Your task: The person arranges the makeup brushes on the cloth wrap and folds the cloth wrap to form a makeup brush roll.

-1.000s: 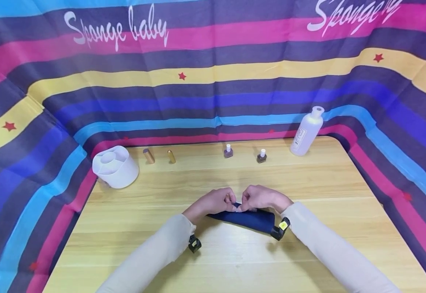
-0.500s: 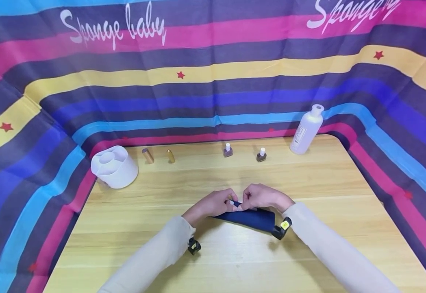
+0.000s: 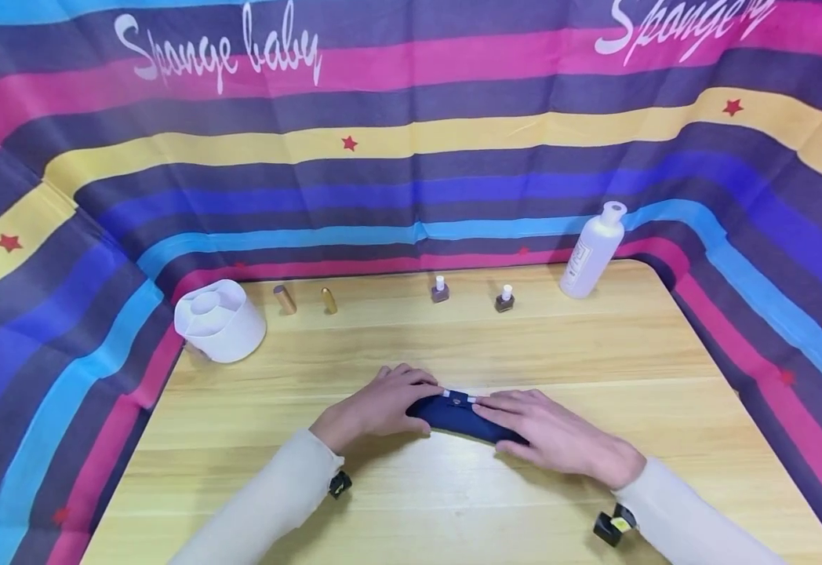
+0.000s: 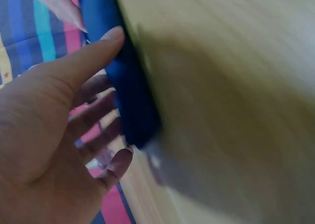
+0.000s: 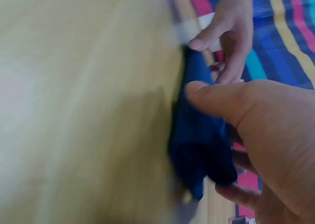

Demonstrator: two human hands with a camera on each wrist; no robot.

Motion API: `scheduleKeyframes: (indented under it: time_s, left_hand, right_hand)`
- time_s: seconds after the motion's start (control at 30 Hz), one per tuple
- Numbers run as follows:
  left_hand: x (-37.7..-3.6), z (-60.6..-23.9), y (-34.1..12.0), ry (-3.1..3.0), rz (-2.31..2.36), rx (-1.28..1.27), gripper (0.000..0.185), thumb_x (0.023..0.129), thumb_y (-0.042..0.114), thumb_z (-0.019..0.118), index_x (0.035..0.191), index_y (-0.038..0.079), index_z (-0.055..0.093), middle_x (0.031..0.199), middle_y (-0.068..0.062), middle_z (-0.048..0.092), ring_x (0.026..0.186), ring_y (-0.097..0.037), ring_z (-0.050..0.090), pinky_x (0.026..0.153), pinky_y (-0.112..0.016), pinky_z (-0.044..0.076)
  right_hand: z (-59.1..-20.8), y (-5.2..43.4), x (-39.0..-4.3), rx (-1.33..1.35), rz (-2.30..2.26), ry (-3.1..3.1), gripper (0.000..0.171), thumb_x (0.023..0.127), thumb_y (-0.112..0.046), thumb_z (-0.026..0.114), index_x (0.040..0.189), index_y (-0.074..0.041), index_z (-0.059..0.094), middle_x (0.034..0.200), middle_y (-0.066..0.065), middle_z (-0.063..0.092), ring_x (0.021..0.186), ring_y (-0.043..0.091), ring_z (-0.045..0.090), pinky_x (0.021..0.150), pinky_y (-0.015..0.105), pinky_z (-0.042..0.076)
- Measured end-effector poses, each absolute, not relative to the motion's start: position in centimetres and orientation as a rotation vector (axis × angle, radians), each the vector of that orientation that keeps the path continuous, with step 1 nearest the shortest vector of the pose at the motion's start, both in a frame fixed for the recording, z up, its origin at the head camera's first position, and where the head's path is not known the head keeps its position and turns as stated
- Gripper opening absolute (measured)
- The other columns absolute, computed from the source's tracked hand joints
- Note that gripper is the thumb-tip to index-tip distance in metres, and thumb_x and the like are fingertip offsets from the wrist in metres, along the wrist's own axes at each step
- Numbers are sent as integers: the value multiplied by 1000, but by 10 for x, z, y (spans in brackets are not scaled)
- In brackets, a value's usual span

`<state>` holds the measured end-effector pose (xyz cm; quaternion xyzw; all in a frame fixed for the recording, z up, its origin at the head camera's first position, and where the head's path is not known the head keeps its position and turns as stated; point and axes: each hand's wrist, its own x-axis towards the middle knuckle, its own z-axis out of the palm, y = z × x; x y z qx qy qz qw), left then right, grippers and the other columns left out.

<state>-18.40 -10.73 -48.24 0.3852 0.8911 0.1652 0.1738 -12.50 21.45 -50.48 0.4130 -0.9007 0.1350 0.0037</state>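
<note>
A navy blue folded pouch point(image 3: 463, 421) with a small round snap and light edging along its top lies across the middle of the table. My left hand point(image 3: 386, 400) grips its left end. In the left wrist view the thumb point(image 4: 110, 42) lies on the near side of the pouch, the other fingers behind it. The pouch's right end is held by my right hand point(image 3: 559, 431), thumb in front and fingers over the top. That end of the pouch point(image 5: 197, 130) looks open and hollow in the right wrist view.
At the back left stands a white divided organizer point(image 3: 230, 326), beside a brownish tube point(image 3: 285, 300) and a gold tube point(image 3: 329, 301). Two small bottles with white caps, a purple bottle point(image 3: 441, 293) and a dark bottle point(image 3: 504, 300), stand farther right. A tall white bottle point(image 3: 590, 255) is at the back right.
Both hands were pinching at the pouch's top middle; they have moved apart to its two ends. The snap now shows between them, and the right forearm has swung to the right.
</note>
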Motion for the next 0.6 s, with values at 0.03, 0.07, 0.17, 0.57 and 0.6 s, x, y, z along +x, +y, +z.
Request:
scheduleKeyframes:
  time_s: [0.03,0.07,0.17,0.57,0.6]
  left_hand:
    - [-183,-483,-111,2537,445,1113,66,100,44,80,158,20,59,159,-1,57,148,-26,47,120,-57,39]
    - [-182,-485,-114,2544,441,1128,65,101,44,79,158,20,59,158,-1,58,148,-25,48,119,-56,40]
    - [-181,-488,-121,2563,461,1136,61,103,43,76,157,21,60,154,-2,60,143,-24,52,118,-53,42]
    - [-195,-499,-128,2482,706,918,64,102,41,78,158,21,58,144,-2,60,130,-21,52,116,-49,46]
    - [-195,-498,-127,2491,694,906,65,101,43,79,157,20,58,143,-2,60,130,-21,52,115,-49,46]
  right_hand:
    - [-507,218,-122,1319,387,-2816,62,106,-36,72,161,-15,54,163,7,58,147,31,58,117,57,48]
    - [-508,220,-121,1336,354,-2810,63,106,-34,72,163,-15,52,165,7,55,149,31,56,118,57,47]
    - [-512,223,-124,1332,270,-2790,64,106,-24,72,165,-14,49,169,8,51,152,31,53,122,60,44]
    - [-524,231,-147,1298,617,-2880,56,112,-20,61,166,-14,46,169,8,50,155,29,50,129,68,27]
    - [-523,232,-147,1270,662,-2886,55,113,-23,61,166,-15,47,168,8,51,155,30,51,129,68,28]
